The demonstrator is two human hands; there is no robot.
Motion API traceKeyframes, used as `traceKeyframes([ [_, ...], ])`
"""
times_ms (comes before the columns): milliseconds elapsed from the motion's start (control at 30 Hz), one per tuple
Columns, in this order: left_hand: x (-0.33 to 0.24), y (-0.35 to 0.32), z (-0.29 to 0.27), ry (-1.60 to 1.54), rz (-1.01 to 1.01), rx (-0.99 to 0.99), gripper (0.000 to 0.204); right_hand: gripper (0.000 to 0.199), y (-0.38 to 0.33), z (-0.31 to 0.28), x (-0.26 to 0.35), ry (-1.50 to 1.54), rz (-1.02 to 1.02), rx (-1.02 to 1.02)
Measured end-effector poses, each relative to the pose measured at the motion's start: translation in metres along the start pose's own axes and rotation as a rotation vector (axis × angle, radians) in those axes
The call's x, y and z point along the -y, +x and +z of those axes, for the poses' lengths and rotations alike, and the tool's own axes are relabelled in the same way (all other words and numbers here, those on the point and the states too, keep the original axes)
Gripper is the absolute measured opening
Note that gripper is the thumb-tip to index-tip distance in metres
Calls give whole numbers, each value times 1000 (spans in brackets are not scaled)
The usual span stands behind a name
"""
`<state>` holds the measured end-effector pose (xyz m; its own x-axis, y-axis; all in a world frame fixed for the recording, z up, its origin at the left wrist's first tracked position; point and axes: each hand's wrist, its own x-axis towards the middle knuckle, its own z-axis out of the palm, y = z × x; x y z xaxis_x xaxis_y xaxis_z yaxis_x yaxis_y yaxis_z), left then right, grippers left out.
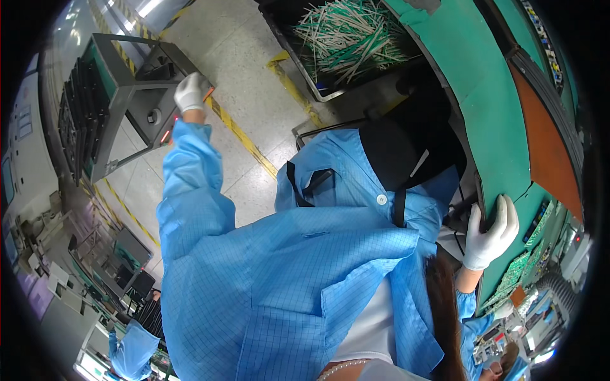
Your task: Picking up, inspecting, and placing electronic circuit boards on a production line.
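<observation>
Coat: blue checked work coat (286,273) fills the lower middle, closest to the lens; white button at the collar.
Second person: blue sleeve (130,352) at the lower left edge, hands not visible.
Rack: grey metal frame (124,105) upper left, standing on the pale floor beside yellow-black striped tape.
Left hand: white-gloved left hand (190,92) stretched out to the rack's right edge, touching it; fingers curled together, what they grip I cannot tell. Small orange bit shows just beside the glove.
Bin: dark bin (305,76) top centre, full of green and white sticks (349,38).
Bench: green bench top (502,133) on the right, orange panel further right.
Right hand: white-gloved right hand (490,232) on the bench's near edge, fingers spread and wrapped over a dark flat plate (481,197) there.
Board: green circuit board (516,273) just below the right hand.
</observation>
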<state>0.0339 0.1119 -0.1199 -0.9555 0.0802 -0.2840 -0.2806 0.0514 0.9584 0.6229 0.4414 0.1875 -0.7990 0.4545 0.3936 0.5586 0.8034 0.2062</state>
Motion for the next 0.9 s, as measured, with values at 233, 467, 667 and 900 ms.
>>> traceKeyframes([
  [233,34,-103,153,521,499,579,25,56,0,-2,3,-12,25,20],
  [467,51,-148,194,1075,637,880,22,56,0,-3,2,-18,20,31],
  [667,68,-159,205,1502,837,960,28,55,-1,-2,1,3,32,42],
  [900,68,-135,269,1967,514,1132,31,56,-1,-2,1,20,52,58],
])
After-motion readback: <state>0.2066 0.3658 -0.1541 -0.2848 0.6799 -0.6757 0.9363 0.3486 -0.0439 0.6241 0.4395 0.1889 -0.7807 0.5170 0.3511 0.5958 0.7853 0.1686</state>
